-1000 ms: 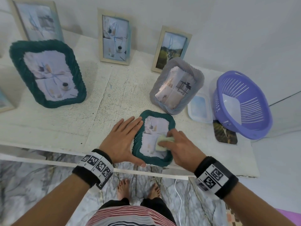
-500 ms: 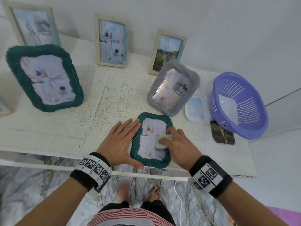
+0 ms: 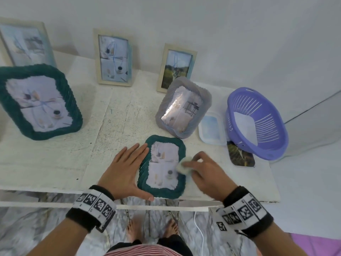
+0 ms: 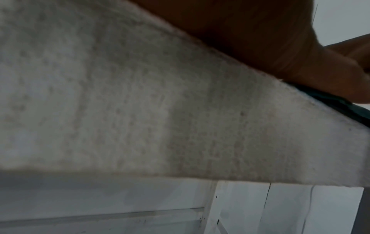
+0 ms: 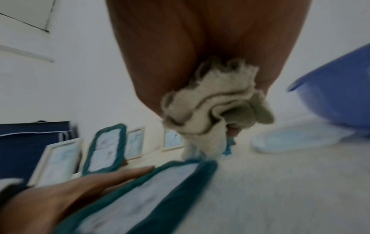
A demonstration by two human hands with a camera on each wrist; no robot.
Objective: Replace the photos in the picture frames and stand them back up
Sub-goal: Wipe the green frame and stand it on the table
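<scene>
Hands at frame (image 3: 162, 167), wrist view shows cloth (image 5: 212, 101)

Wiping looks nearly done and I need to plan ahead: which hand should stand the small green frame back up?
Probably the left hand: it lies open against the small green frame's edge, while the right hand grips the cloth.

Head camera is looking steeply down over the tabletop (image 3: 55, 163) from its near edge. Left wrist camera is sitting low against that edge, facing along it. Right wrist camera is hovering close above, sharing the small teal frame (image 3: 162, 190) (image 5: 180, 190).
</scene>
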